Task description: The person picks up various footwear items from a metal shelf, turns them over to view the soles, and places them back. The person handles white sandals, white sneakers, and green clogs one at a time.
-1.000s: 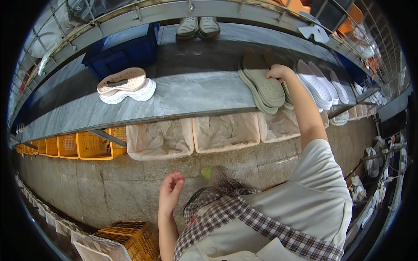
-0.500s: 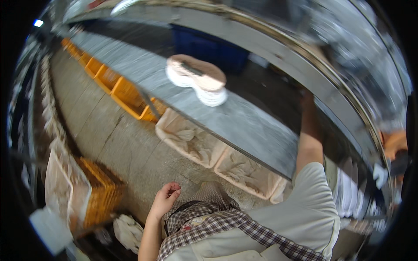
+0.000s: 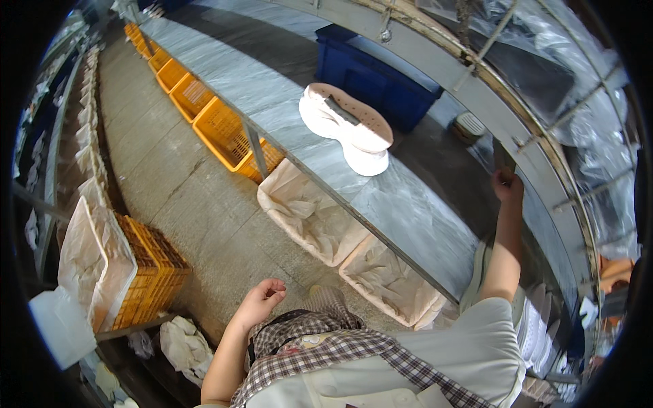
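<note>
A dark flat sole (image 3: 504, 160) is clamped in the right hand (image 3: 509, 186) grip at the tabletop (image 3: 408, 204) far edge and could be dropped if pinched loosely, while the left hand (image 3: 260, 302) is hung loosely curled, holding nothing, beside the checked apron (image 3: 326, 347)

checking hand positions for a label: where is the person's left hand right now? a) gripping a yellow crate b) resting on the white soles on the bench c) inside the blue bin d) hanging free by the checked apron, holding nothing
d: the left hand hangs loosely curled beside the checked apron above the floor, holding nothing, well apart from the stacked white soles on the bench.
</note>
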Available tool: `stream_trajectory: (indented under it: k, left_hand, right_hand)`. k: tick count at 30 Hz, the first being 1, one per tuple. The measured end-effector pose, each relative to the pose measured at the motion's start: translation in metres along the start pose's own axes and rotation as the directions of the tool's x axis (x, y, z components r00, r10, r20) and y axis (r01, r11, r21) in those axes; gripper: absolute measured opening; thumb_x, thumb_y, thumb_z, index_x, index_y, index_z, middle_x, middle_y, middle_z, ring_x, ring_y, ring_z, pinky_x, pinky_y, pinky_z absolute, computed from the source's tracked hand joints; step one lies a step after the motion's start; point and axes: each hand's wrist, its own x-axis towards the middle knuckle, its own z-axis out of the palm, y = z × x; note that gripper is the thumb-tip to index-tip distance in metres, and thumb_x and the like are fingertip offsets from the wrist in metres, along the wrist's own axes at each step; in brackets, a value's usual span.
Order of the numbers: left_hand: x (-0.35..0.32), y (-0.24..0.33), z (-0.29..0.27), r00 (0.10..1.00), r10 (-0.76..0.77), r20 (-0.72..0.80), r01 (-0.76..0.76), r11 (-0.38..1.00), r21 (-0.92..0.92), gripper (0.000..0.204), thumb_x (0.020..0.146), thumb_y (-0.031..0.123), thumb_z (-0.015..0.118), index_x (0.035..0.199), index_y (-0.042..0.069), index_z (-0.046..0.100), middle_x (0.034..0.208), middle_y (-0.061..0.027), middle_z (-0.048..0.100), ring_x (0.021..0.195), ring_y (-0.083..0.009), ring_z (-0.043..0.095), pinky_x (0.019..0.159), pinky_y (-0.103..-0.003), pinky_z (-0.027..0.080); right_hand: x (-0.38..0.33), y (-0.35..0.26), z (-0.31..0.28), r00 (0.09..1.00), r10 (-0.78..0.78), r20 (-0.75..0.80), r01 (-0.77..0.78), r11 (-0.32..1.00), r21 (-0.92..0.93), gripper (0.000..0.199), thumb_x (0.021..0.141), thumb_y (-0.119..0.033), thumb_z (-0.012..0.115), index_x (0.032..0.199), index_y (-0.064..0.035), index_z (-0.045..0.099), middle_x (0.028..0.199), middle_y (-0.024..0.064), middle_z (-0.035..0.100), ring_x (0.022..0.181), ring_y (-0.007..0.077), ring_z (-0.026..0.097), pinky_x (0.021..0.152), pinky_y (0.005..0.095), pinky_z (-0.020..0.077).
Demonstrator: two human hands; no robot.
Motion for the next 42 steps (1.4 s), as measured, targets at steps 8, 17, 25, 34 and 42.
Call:
stream_trajectory:
  k: [8,17,25,34,42]
  left_hand:
    - [0.011,0.058,-0.004,0.961,0.215,0.173,-0.216,0.976,-0.009,0.063,0.085,0.021,0.066,0.137,0.007,0.032,0.129,-0.0153,0.047,0.098,-0.0223,0.057,0.082,-0.034,0.048]
    - [-0.021,0.099,-0.036,0.971,0.114,-0.212,-0.239,0.542,-0.806,0.065,0.095,0.026,0.046,0.144,0.012,0.005,0.143,-0.0179,0.027,0.125,-0.0319,0.040,0.098,-0.045,0.042]
    - [-0.042,0.039,-0.102,0.995,-0.100,0.026,0.047,0.215,-0.976,0.043,0.098,0.028,0.032,0.134,0.004,0.034,0.131,-0.0161,0.046,0.116,-0.0312,0.050,0.096,-0.048,0.043]
    - [-0.069,0.035,-0.099,0.986,0.004,0.167,0.164,0.159,-0.974,0.049,0.090,0.053,0.041,0.124,0.019,0.049,0.121,-0.0063,0.055,0.108,-0.0265,0.055,0.086,-0.052,0.045]
    - [-0.068,0.031,-0.096,0.987,0.036,0.155,0.149,0.131,-0.980,0.051,0.091,0.053,0.036,0.127,0.019,0.047,0.126,-0.0082,0.052,0.113,-0.0286,0.053,0.089,-0.053,0.044]
  right_hand:
    - [-0.325,0.041,-0.037,0.832,0.374,0.410,-0.281,0.921,-0.270,0.051,0.069,-0.001,0.044,0.119,0.0067,0.044,0.109,0.0213,0.054,0.095,0.0342,0.056,0.072,0.0367,0.0553]
    - [-0.514,0.219,0.002,0.464,0.481,0.744,0.515,0.537,-0.668,0.074,0.078,-0.003,0.057,0.144,-0.0102,0.024,0.136,0.0165,0.036,0.127,0.0264,0.036,0.098,0.0345,0.0389]
    - [-0.552,0.286,0.066,0.207,0.465,0.861,0.809,0.414,-0.417,0.045,0.091,-0.031,0.052,0.129,-0.0077,0.050,0.123,0.0110,0.034,0.121,0.0272,0.034,0.099,0.0377,0.0350]
    - [-0.575,0.319,0.090,0.130,0.410,0.903,0.697,0.610,-0.377,0.034,0.087,-0.018,0.052,0.118,-0.0041,0.057,0.134,0.0150,0.042,0.122,0.0277,0.043,0.101,0.0371,0.0355]
    - [-0.573,0.322,0.090,0.115,0.405,0.907,0.720,0.596,-0.357,0.035,0.086,-0.020,0.050,0.116,-0.0040,0.059,0.133,0.0123,0.044,0.122,0.0246,0.043,0.097,0.0350,0.0370]
